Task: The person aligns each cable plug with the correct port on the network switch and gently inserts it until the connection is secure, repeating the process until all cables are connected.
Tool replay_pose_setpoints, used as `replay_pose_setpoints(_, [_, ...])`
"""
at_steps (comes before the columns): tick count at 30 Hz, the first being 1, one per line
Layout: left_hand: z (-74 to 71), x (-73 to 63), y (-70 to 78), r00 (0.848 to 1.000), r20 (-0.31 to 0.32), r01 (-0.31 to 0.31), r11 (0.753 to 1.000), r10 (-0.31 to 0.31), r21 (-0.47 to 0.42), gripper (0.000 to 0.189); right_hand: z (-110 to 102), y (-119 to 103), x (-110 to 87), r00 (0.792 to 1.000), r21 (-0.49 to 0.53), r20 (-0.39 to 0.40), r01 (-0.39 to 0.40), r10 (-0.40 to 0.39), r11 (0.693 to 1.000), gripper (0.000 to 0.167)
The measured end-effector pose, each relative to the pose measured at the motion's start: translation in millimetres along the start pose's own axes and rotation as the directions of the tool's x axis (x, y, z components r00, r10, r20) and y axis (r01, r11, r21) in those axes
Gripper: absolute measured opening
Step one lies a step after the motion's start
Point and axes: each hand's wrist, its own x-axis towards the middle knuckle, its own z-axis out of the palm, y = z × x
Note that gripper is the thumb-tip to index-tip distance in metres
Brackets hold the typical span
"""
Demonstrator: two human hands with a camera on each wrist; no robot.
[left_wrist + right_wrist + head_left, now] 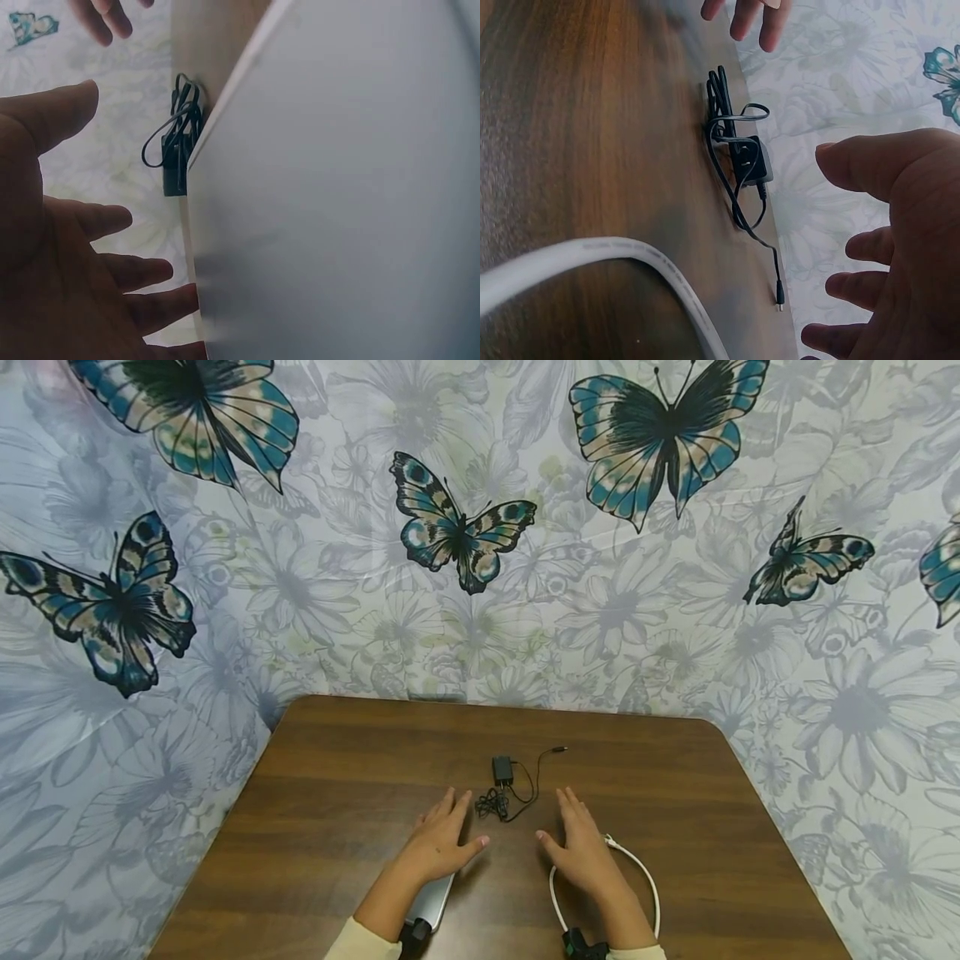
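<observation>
My left hand (433,853) is held out with fingers straight, above a flat white-silver device (432,900) that is partly hidden by the forearm. In the left wrist view the device's pale surface (337,187) fills the right side, so I cannot tell what it is. Fingers extended, my right hand (583,856) hovers over a loop of white cable (654,893). Neither hand holds anything. Between and beyond the fingertips lies a black power adapter (502,770), its thin cord (491,804) bundled beside it and the barrel plug (558,749) stretched out to the right.
The brown wooden table (360,743) has rounded far corners. Behind it hangs a pale floral cloth (322,610) printed with large teal butterflies. Black straps or mounts (585,945) sit at the wrists.
</observation>
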Motion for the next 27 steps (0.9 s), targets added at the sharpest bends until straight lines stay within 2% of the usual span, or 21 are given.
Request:
replay_pose_setpoints(4, [1.0, 1.2, 0.5, 1.0, 0.017, 0.004, 1.0, -0.004, -0.006, 0.086, 2, -2, 0.9, 1.0, 0.011, -0.003, 0.008, -0.008, 1.0, 0.081])
replay_pose_setpoints(19, [8.0, 8.1, -2.4, 1.0, 0.014, 0.001, 1.0, 0.0, -0.015, 0.087, 13, -1, 10.9, 1.0, 0.031, -0.014, 0.024, -0.024, 0.999, 0.081])
replay_pose_setpoints(27, [9.5, 8.6, -1.4, 0.999, 0.032, -0.013, 1.0, 0.012, 0.01, 0.087, 20, 0, 15.3, 1.0, 0.065, 0.009, 0.018, -0.019, 0.998, 0.08])
